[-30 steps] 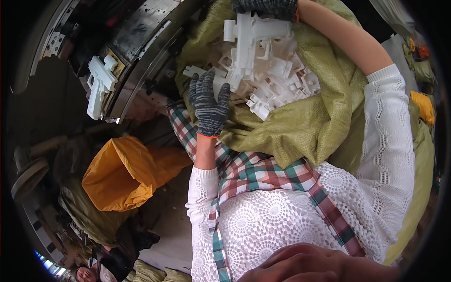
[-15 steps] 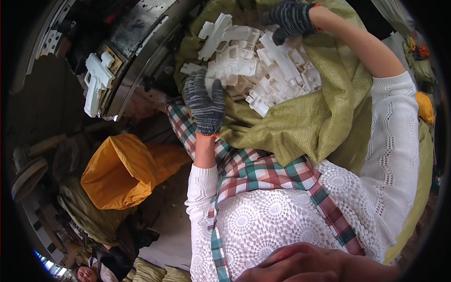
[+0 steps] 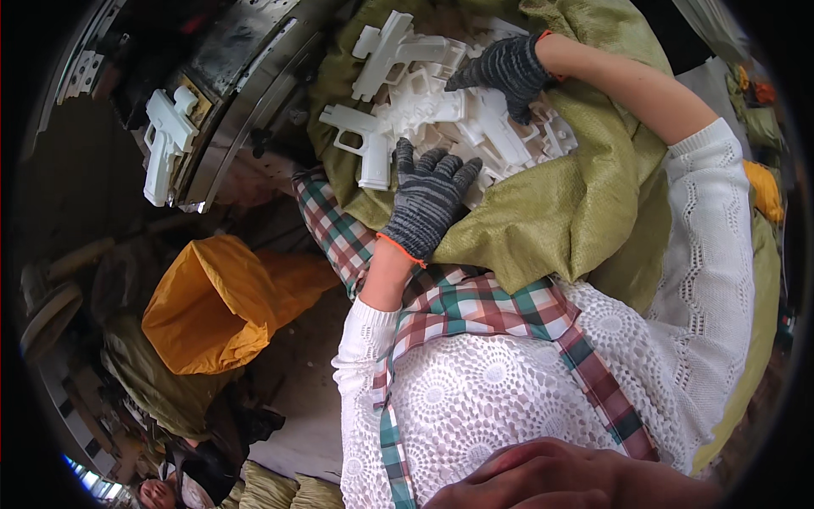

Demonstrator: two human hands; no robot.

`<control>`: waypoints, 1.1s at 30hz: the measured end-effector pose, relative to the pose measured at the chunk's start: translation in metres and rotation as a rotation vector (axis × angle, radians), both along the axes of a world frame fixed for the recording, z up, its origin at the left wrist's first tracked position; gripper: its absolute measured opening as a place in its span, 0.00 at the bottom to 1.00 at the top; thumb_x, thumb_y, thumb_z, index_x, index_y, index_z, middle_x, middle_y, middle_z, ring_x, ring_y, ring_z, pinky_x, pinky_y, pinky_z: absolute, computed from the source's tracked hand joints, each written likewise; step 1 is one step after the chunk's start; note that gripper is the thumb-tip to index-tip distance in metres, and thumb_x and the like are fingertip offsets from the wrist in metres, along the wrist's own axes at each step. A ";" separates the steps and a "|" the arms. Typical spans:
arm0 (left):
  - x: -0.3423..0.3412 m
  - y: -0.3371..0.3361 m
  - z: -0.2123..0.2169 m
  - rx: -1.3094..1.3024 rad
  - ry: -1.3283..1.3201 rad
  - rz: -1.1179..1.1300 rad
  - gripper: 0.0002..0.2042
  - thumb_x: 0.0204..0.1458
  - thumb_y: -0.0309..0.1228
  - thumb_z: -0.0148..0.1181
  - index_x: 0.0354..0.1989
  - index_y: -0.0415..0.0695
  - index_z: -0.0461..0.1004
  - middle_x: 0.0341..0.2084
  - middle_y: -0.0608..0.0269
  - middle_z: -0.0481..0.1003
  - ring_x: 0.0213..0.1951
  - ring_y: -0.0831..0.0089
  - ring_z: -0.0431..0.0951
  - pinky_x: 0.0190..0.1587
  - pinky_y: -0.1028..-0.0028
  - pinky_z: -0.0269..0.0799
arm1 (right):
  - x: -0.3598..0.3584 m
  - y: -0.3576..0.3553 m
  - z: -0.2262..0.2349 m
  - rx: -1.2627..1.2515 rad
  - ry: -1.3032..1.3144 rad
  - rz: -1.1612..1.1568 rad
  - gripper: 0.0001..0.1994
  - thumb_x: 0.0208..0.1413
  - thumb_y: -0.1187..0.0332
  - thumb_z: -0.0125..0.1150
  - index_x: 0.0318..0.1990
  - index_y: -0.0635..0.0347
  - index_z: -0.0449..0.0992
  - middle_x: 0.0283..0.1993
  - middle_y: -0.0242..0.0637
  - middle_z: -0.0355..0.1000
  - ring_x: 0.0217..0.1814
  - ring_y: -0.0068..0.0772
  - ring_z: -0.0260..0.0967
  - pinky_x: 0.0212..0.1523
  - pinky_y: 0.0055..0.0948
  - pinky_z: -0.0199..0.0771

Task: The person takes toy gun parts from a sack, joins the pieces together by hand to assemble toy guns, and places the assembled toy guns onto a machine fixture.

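Note:
A heap of white plastic toy pistol parts (image 3: pixel 496 136) fills an open olive woven sack (image 3: pixel 585 220). My left hand (image 3: pixel 428 204), in a grey striped knit glove, lies spread at the near side of the heap with nothing visible in it. Just left of its fingers is a white toy pistol (image 3: pixel 363 142). Another toy pistol (image 3: pixel 397 61) rests at the heap's far left. My right hand (image 3: pixel 509 75), gloved alike, reaches over the right part of the heap with fingers apart, and I see nothing held in it. The parts under its fingertips are partly hidden.
To the left stands a metal machine (image 3: pixel 242 97) with a single white toy pistol (image 3: pixel 168 146) at its edge. An orange sack (image 3: pixel 199 314) gapes open below it. At the lower left another person (image 3: pixel 182 483) is partly visible.
My left hand has moved right and slightly nearer, uncovering a toy pistol at the heap's left. My right hand has come nearer, down over the parts.

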State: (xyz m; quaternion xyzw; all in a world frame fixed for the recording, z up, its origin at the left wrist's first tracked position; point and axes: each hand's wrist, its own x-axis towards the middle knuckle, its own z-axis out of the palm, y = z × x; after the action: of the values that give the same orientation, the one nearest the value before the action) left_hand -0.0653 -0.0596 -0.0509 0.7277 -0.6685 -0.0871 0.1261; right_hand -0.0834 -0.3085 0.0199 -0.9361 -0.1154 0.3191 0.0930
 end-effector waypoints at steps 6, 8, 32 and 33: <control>0.016 0.017 0.004 -0.170 0.068 0.067 0.22 0.34 0.38 0.62 0.42 0.48 0.72 0.39 0.59 0.71 0.48 0.59 0.68 0.61 0.49 0.46 | 0.000 0.002 0.016 -0.247 0.080 -0.131 0.55 0.20 0.66 0.76 0.65 0.49 0.52 0.54 0.45 0.67 0.55 0.43 0.66 0.53 0.33 0.66; 0.027 0.025 0.003 -0.251 0.099 0.128 0.22 0.32 0.37 0.65 0.40 0.45 0.72 0.37 0.58 0.72 0.46 0.58 0.69 0.59 0.53 0.51 | -0.005 -0.006 0.019 -0.250 0.007 -0.189 0.53 0.21 0.69 0.75 0.64 0.47 0.53 0.50 0.46 0.69 0.51 0.44 0.68 0.51 0.34 0.68; 0.045 0.061 -0.001 -0.340 1.283 0.818 0.14 0.48 0.29 0.63 0.40 0.35 0.71 0.28 0.63 0.74 0.26 0.79 0.73 0.30 0.79 0.69 | 0.043 -0.014 0.009 0.627 -0.476 -0.597 0.35 0.40 0.73 0.67 0.58 0.63 0.58 0.46 0.44 0.70 0.46 0.36 0.68 0.48 0.32 0.69; 0.043 0.062 0.001 -0.332 1.325 0.826 0.13 0.49 0.29 0.62 0.40 0.36 0.71 0.28 0.63 0.74 0.25 0.80 0.72 0.29 0.80 0.69 | 0.041 -0.012 0.004 0.763 -0.480 -0.590 0.32 0.41 0.71 0.65 0.57 0.62 0.60 0.46 0.45 0.70 0.46 0.37 0.68 0.47 0.32 0.69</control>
State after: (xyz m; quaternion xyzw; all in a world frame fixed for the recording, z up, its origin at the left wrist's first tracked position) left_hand -0.0219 0.0023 -0.0503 0.6851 -0.1350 -0.3472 0.6260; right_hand -0.0421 -0.3205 0.0243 -0.8750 0.0268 -0.0082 0.4833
